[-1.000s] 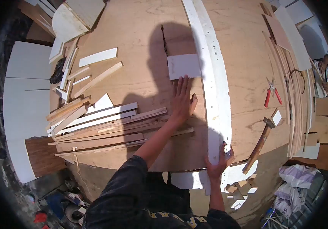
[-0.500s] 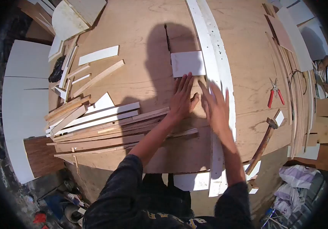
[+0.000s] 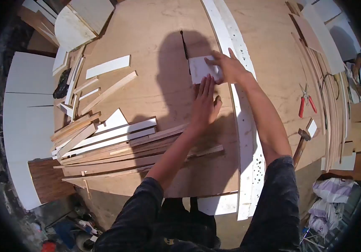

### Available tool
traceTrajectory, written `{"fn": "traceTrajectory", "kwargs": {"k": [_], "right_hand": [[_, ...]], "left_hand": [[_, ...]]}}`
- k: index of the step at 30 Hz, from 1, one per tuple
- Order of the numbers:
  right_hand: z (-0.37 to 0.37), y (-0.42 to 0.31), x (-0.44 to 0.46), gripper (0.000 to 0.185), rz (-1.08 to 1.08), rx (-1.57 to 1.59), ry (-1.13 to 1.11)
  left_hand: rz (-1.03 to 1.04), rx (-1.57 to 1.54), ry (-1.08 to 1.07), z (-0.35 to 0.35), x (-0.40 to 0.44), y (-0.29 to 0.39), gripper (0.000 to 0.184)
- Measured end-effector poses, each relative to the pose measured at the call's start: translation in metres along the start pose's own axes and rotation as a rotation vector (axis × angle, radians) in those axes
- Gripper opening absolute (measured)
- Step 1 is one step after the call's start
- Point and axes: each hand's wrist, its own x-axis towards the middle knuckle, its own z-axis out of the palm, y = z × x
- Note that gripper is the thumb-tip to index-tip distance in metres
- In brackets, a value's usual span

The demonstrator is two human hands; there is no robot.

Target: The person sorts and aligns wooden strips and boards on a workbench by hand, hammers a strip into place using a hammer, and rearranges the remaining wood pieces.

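Observation:
A small white board lies on the plywood table, its right side next to a long white strip. My left hand is flat with fingers spread slightly, its fingertips at the board's near edge. From the right, my right hand reaches over the board's right end, fingers apart and touching its top; its underside is hidden. A dark slot in the plywood runs to the board's left edge.
Wooden and white strips lie at the left. Red-handled pliers and a hammer rest on the right, beside stacked long strips. A curved white box stands at the back left.
My right hand has gone from the near end of the long strip up and forward to the small board. My left hand has shifted only slightly.

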Motion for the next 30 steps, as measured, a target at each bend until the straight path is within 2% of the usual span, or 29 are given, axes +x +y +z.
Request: {"fn": "traceTrajectory", "kwargs": {"k": [4, 5, 7, 9, 10, 12, 14, 17, 20, 22, 25, 30], "right_hand": [[-0.007, 0.005, 0.016, 0.09, -0.016, -0.006, -0.019], [-0.003, 0.012, 0.026, 0.088, -0.004, -0.002, 0.037], [-0.005, 0.019, 0.039, 0.085, 0.003, 0.004, 0.082], [-0.008, 0.027, 0.064, 0.073, 0.04, -0.072, 0.02], [-0.003, 0.028, 0.072, 0.073, 0.04, -0.061, 0.014], [-0.005, 0.033, 0.08, 0.073, 0.053, -0.075, 0.142], [-0.016, 0.043, 0.105, 0.074, 0.07, -0.102, 0.114], [-0.02, 0.047, 0.131, 0.08, 0.145, -0.099, 0.035], [-0.014, 0.067, 0.155, 0.082, 0.124, -0.078, 0.077], [-0.035, 0.053, 0.143, 0.081, 0.079, -0.129, 0.006], [-0.044, 0.048, 0.129, 0.08, -0.009, -0.113, 0.034], [-0.043, 0.035, 0.105, 0.08, -0.076, -0.086, 0.014]], "left_hand": [[0.035, 0.012, 0.012, 0.001, 0.015, -0.005, 0.078], [0.046, 0.016, 0.017, 0.004, 0.023, -0.006, 0.078], [-0.024, 0.064, 0.009, 0.001, 0.031, 0.002, 0.078], [-0.011, 0.041, -0.009, 0.023, 0.03, 0.004, 0.079], [-0.005, 0.005, -0.033, 0.028, 0.024, 0.004, 0.081], [0.022, -0.011, -0.067, 0.026, 0.013, 0.008, 0.083], [0.046, -0.023, -0.095, 0.021, 0.017, 0.009, 0.085], [0.059, -0.062, -0.01, 0.021, 0.018, 0.013, 0.09], [0.04, -0.072, -0.021, 0.017, 0.024, 0.01, 0.089], [0.016, -0.142, 0.001, 0.013, 0.025, 0.013, 0.09], [-0.082, -0.251, -0.007, 0.006, 0.024, 0.017, 0.088], [-0.076, -0.262, 0.046, 0.009, 0.014, 0.01, 0.081]]}}
